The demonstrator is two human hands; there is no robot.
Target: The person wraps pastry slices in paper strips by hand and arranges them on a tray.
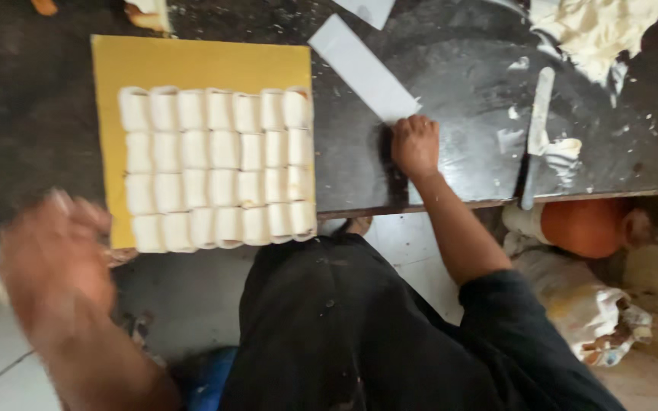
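A yellow square board [192,65] lies on the dark table [32,114] and carries several rows of small white rolled pastry pieces [218,167]. My right hand [415,144] rests on the table to the right of the board, fingers pressed on the near end of a long white paper strip [363,68]. My left hand [55,259] is blurred, raised near the board's lower left corner past the table edge, and seems to hold nothing.
A cream-smeared knife [536,129] lies on the table at right, near a lump of white dough [599,27]. Another white strip [367,9] is at the top. An orange pot [584,227] and crumpled bags [588,312] sit below the table edge.
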